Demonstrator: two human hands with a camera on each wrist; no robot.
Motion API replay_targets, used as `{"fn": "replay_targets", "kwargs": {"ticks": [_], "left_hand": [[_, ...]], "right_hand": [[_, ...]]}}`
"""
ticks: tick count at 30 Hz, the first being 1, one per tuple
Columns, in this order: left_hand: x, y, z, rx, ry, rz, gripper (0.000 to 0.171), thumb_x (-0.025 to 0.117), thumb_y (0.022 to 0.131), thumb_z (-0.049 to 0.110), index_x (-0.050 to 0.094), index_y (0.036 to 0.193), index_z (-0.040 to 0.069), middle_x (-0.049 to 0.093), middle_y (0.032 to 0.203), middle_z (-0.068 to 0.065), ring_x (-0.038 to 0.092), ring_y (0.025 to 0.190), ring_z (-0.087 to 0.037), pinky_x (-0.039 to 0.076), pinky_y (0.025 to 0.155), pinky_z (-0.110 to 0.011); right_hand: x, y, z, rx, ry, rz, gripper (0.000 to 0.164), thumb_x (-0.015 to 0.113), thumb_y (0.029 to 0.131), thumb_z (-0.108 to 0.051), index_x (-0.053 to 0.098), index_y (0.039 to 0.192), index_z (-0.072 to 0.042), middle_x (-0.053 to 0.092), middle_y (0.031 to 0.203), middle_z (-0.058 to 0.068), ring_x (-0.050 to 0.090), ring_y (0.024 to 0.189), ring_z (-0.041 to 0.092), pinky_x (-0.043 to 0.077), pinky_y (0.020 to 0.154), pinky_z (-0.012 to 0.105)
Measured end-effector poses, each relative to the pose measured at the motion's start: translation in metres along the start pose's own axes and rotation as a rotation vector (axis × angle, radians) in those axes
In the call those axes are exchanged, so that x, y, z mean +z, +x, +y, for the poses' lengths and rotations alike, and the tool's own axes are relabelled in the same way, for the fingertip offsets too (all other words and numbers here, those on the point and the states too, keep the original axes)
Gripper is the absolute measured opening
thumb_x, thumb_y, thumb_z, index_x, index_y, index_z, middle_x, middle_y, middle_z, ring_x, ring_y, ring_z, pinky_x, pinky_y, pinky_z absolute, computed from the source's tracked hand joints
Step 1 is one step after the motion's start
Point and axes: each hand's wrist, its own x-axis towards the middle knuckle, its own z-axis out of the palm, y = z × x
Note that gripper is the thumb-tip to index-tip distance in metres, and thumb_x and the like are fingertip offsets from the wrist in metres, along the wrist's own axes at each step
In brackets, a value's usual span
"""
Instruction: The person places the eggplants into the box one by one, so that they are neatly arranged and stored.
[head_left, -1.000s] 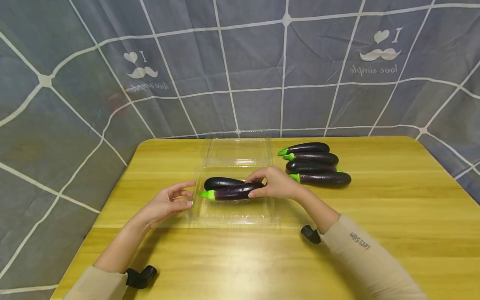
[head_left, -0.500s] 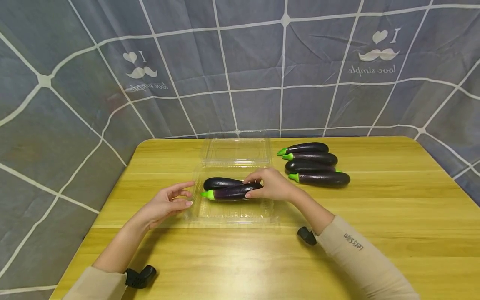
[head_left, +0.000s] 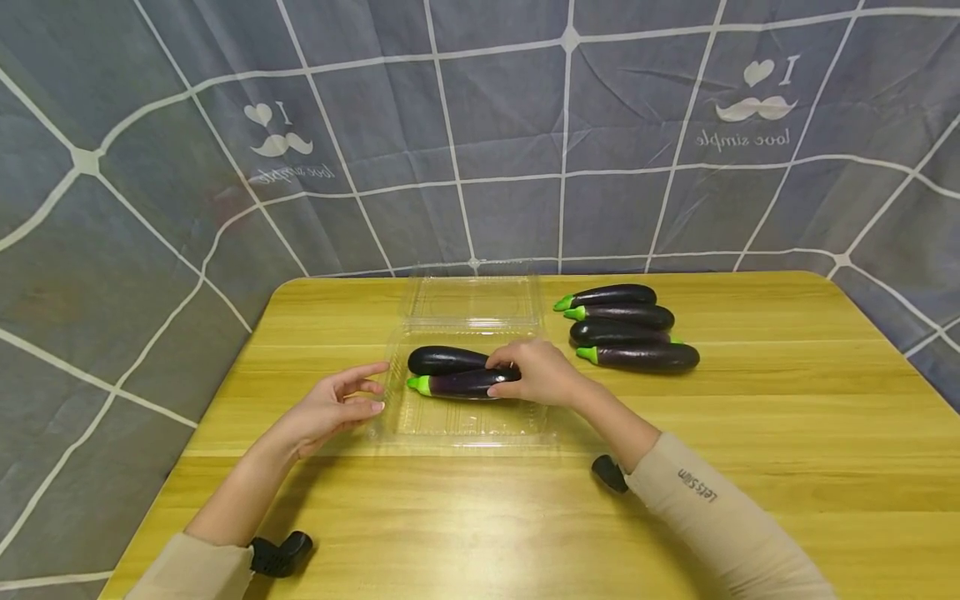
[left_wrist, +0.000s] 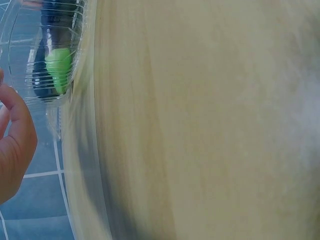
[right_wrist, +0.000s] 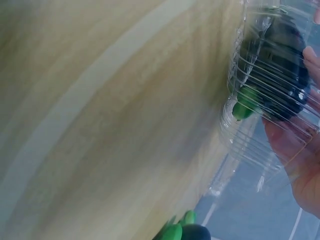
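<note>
My right hand (head_left: 538,372) grips the rounded end of a dark purple eggplant (head_left: 461,384) inside a clear plastic clamshell container (head_left: 465,425). Its green stem points left. Right behind it lies a second eggplant (head_left: 444,360), partly covered by my right fingers at its right end. Through the ribbed wall in the right wrist view, the eggplants (right_wrist: 285,55) show with a green stem and my fingers round the near one. My left hand (head_left: 335,410) stays at the container's left side, fingers loosely bent, fingertips right at the rim, holding nothing.
The container's clear lid (head_left: 472,298) stands open toward the back. Several more eggplants (head_left: 637,357) lie stacked side by side on the wooden table (head_left: 480,517), right of the container. A grey curtain (head_left: 510,133) with white lines hangs behind the table's rear edge.
My right hand has shifted slightly left with the eggplant, which sits lower in the container. The eggplant behind it has been nudged a little toward the back. My left hand has barely moved.
</note>
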Motion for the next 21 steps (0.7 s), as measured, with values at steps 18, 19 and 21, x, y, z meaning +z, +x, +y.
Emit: {"fn": "replay_targets", "kwargs": {"ticks": [18,19,21], "left_hand": [[-0.0005,0.0003,0.0008,-0.018,0.003,0.0,0.067,0.062,0.089,0.007,0.026,0.145,-0.001,0.045,0.114,-0.013,0.056,0.093,-0.016,0.049,0.075,-0.023],[-0.0004,0.0002,0.0008,-0.018,0.004,0.0,0.067,0.062,0.089,0.007,0.026,0.145,-0.001,0.044,0.115,-0.013,0.056,0.093,-0.016,0.049,0.074,-0.023],[-0.0002,0.0,0.001,-0.017,0.005,-0.002,0.067,0.061,0.09,0.007,0.026,0.145,-0.001,0.044,0.115,-0.014,0.056,0.093,-0.015,0.049,0.074,-0.024]], "right_hand": [[0.0076,-0.0015,-0.0008,0.021,-0.085,0.016,0.032,0.075,0.079,-0.031,0.069,0.104,-0.011,0.065,0.097,0.002,0.062,0.086,0.018,0.049,0.07,0.032],[0.0075,-0.0016,-0.0014,0.027,-0.086,0.013,0.032,0.074,0.079,-0.031,0.069,0.104,-0.011,0.065,0.097,0.002,0.062,0.086,0.018,0.049,0.07,0.033],[0.0072,-0.002,-0.0026,0.032,-0.092,0.009,0.032,0.074,0.08,-0.032,0.069,0.105,-0.012,0.065,0.098,0.002,0.062,0.087,0.019,0.049,0.071,0.034]]}}
